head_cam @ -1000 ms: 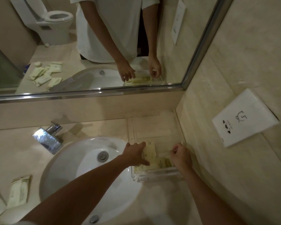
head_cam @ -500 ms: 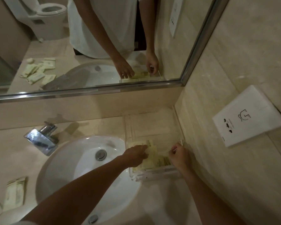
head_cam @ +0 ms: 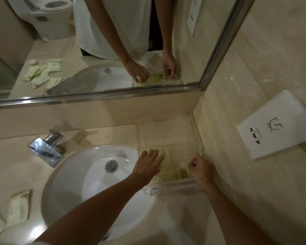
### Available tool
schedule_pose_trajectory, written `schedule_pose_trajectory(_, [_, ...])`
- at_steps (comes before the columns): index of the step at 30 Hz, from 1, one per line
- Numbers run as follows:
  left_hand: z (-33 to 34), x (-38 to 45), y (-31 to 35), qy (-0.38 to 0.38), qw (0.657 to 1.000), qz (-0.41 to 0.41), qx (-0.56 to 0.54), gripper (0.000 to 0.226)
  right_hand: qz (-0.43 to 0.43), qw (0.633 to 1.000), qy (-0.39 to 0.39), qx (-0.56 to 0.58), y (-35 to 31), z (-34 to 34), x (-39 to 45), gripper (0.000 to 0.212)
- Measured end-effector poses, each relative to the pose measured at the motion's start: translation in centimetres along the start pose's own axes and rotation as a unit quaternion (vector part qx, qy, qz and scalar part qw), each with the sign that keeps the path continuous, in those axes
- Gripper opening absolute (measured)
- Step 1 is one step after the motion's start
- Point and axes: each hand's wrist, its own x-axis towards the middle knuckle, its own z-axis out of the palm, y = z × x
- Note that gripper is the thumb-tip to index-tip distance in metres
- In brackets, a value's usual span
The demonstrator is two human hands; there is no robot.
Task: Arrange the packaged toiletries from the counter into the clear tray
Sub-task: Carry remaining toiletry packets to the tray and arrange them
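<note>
The clear tray [head_cam: 168, 133] stands on the counter to the right of the sink, against the side wall. Pale green toiletry packets [head_cam: 173, 172] lie flat in its near half; its far half shows bare. My left hand [head_cam: 148, 165] hovers over the tray's left side with fingers spread, its fingertips on or just above the packets. My right hand [head_cam: 200, 171] is closed in a pinch at the tray's right wall near the front corner. More packets [head_cam: 19, 206] lie loose on the counter at the far left.
A white sink [head_cam: 88, 183] with a chrome faucet [head_cam: 46, 147] fills the middle of the counter. A large mirror [head_cam: 95, 50] runs along the back. A white socket panel [head_cam: 276, 124] sits on the right wall, close above the tray.
My left hand has lifted off the packets and drawn slightly left, its fingers spreading. The right hand stays pinched at the tray's right side. The camera has dipped a little.
</note>
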Motion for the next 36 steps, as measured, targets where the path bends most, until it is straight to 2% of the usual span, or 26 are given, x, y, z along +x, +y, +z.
schedule_pose_trajectory(3, [0.1, -0.2, 0.0, -0.01, 0.999, 0.012, 0.045, 0.038, 0.004, 1.0, 0.004, -0.007, 0.1, 0.0, 0.3, 0.009])
schedule_pose_trajectory(9, [0.2, 0.2, 0.1, -0.045, 0.995, 0.024, 0.087, 0.053, -0.009, 1.0, 0.005, -0.017, -0.1, 0.2, 0.9, 0.01])
schedule_pose_trajectory(19, [-0.8, 0.7, 0.1, -0.09, 0.994, 0.003, 0.059, 0.013, -0.055, 0.997, -0.02, -0.052, 0.2, 0.6, 0.8, 0.008])
schedule_pose_trajectory(26, [-0.4, 1.0, -0.3, -0.1, 0.993, -0.027, 0.048, 0.023, -0.082, 0.991, -0.046, -0.095, 0.9, 0.7, -0.2, 0.007])
schedule_pose_trajectory(32, [0.0, 1.0, 0.0, -0.043, 0.999, -0.011, 0.026, 0.035, -0.125, 0.985, -0.023, -0.12, 1.3, 1.3, -1.7, 0.002])
schedule_pose_trajectory(36, [-0.1, 0.2, -0.1, -0.069, 0.997, -0.027, 0.022, 0.03, -0.121, 0.985, -0.027, -0.121, 0.8, 1.0, -1.9, 0.002])
